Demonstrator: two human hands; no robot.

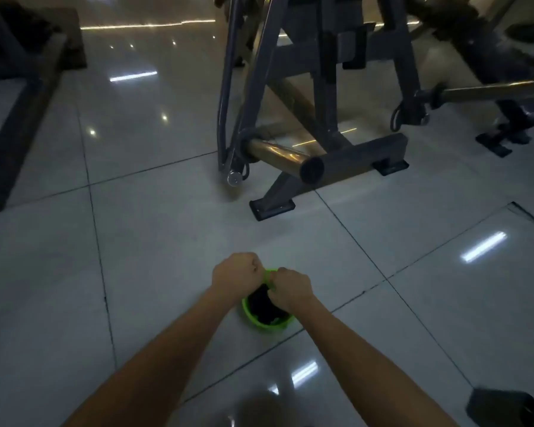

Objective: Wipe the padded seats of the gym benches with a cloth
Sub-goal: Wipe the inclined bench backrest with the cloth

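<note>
A small green bucket (253, 320) stands on the tiled floor just in front of me. Over its mouth I hold a dark cloth (261, 303) with both hands. My left hand (236, 272) is curled into a fist round the cloth's upper end, above the bucket's far rim. My right hand (290, 288) grips the cloth close beside it, fingers curled. The cloth's lower part hangs into the bucket. No padded seat shows plainly in this view.
A grey steel gym machine frame (318, 124) with a chrome weight peg (278, 155) stands ahead on rubber feet. A dark bench base (19, 124) runs along the left. Another dark foot (506, 408) sits at the lower right. Glossy tiles lie between.
</note>
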